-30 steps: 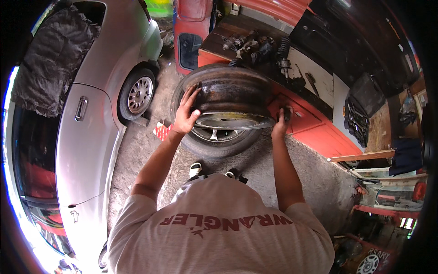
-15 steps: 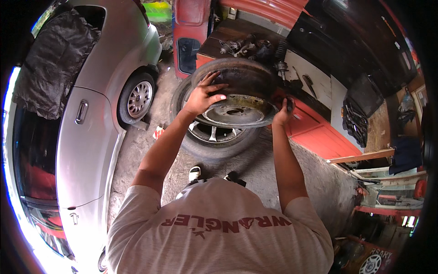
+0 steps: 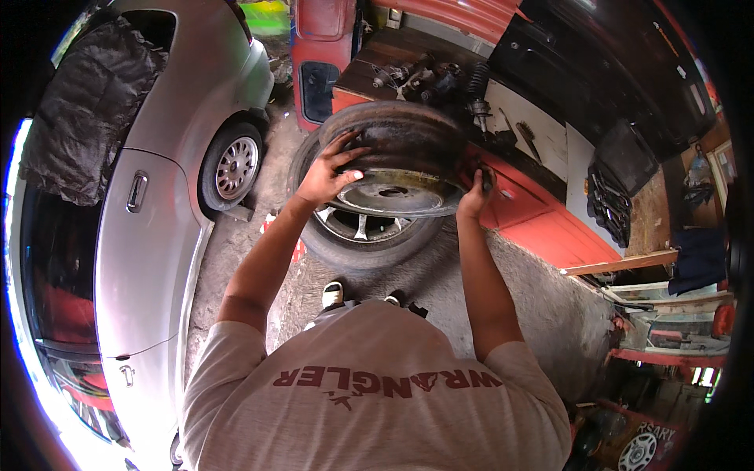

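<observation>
A worn, rust-stained steel wheel rim (image 3: pixel 390 196) is tilted over a tyre lying flat on the floor. My left hand (image 3: pixel 333 174) grips its left side, fingers spread over the dark barrel and thumb on the inner face. At the right edge, the fingers of my right hand (image 3: pixel 475 196) are closed round the rim; a dark patch by the fingertips is too unclear to name. Beneath the rim lies the tyre (image 3: pixel 373 255), with a silver spoked wheel (image 3: pixel 361 228) inside it. The rim hides the far part of both.
A silver car (image 3: pixel 149 259) stands close on the left. Beyond the rim, a red bench (image 3: pixel 542 224) bears greasy metal parts (image 3: pixel 424 78), a coil-spring shock absorber (image 3: pixel 479 90) and a wire brush (image 3: pixel 527 137). An open tool case (image 3: pixel 611 192) lies at the right.
Both hands and the steel rim have moved slightly to the left, and the rim's tilt has shifted a little. The grip of each hand stays the same.
</observation>
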Demonstrator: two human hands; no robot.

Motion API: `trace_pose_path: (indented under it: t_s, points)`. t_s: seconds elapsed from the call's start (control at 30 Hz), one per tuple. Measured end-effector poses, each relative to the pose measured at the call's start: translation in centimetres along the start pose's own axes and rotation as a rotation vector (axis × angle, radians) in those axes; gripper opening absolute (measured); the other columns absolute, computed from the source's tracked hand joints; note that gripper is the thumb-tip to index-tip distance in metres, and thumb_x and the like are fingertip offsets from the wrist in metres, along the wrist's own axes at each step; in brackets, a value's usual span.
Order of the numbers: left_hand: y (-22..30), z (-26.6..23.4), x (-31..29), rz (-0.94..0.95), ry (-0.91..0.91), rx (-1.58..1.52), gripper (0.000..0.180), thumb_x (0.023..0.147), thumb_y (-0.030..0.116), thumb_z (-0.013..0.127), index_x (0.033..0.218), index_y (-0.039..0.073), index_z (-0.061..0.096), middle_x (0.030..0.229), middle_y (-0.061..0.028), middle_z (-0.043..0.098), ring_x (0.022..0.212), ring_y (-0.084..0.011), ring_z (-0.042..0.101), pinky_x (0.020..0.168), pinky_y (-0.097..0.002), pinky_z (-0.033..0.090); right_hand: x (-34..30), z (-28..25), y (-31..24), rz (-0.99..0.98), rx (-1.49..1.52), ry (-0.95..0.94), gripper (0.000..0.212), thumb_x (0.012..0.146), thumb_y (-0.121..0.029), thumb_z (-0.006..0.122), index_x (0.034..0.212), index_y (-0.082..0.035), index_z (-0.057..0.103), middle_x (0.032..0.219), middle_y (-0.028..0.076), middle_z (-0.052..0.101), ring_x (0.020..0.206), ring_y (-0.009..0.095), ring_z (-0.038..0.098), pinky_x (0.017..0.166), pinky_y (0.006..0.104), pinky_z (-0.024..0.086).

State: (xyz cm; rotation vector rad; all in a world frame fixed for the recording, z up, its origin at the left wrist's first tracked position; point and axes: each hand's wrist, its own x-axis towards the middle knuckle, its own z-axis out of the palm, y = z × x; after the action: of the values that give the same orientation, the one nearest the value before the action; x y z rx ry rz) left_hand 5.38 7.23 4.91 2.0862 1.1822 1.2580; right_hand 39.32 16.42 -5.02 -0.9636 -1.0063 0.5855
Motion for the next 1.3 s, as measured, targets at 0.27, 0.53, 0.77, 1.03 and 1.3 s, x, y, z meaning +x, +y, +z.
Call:
trace_pose_path:
  t_s: [0.27, 0.53, 0.77, 1.03, 1.3]
  points:
    - [-2.0, -1.9, -5.2, -0.116, 0.083, -0.031, 0.065, 0.086, 0.043, 0.068, 0.138, 0.008, 0.052, 0.151, -0.0218, 0.034, 0.14, -0.0375, 0.034, 0.114, -0.0437, 0.028, -2.5, 4.0, -1.7, 0.056, -0.132, 0.003, 0.026, 0.094, -0.018, 0.063, 0.113, -0.001, 0.057, 0.112, 0.011, 0.061, 0.104, 0.023, 0.057, 0.094, 0.0335, 0.043]
    - [-4.3, -1.6, -6.0, -0.066, 0.278, -0.195, 0.066, 0.095, 0.043, 0.05, 0.146, 0.002, 0.039, 0.156, -0.0203, 0.028, 0.146, -0.0339, 0.024, 0.118, -0.042, 0.016, -0.6, 2.8, 1.4, 0.057, -0.094, -0.075, 0.025, 0.092, -0.015, 0.064, 0.113, -0.003, 0.058, 0.111, 0.008, 0.061, 0.104, 0.023, 0.057, 0.094, 0.0343, 0.043]
    - [-11.2, 1.0, -10.8, -0.344, 0.46, -0.479, 0.066, 0.095, 0.036, 0.046, 0.151, 0.004, 0.03, 0.158, -0.0154, 0.026, 0.147, -0.0277, 0.02, 0.118, -0.0387, 0.013, -1.3, 1.8, 1.0, 0.468, 0.225, -0.15, 0.035, 0.09, -0.014, 0.067, 0.123, -0.007, 0.057, 0.122, 0.006, 0.058, 0.111, 0.021, 0.056, 0.096, 0.0337, 0.044]
    - [-13.4, 1.8, -14.9, -0.634, 0.522, -0.93, 0.076, 0.09, 0.034, 0.05, 0.155, 0.007, 0.021, 0.161, -0.0107, 0.02, 0.148, -0.0225, 0.017, 0.117, -0.0337, 0.014, -2.4, -0.7, 3.8, 0.477, 0.129, -0.222, 0.048, 0.087, -0.01, 0.067, 0.133, -0.01, 0.054, 0.13, 0.005, 0.059, 0.121, 0.021, 0.053, 0.101, 0.0362, 0.044]
    - [-14.6, 0.0, -15.7, -0.851, 0.368, -0.789, 0.083, 0.083, 0.034, 0.052, 0.155, 0.005, 0.021, 0.16, -0.0111, 0.024, 0.145, -0.0237, 0.025, 0.117, -0.034, 0.016, -9.5, -3.8, 0.2, 0.619, 0.323, -0.068, 0.036, 0.09, -0.01, 0.064, 0.125, -0.01, 0.057, 0.127, 0.006, 0.06, 0.119, 0.022, 0.054, 0.102, 0.0362, 0.042]
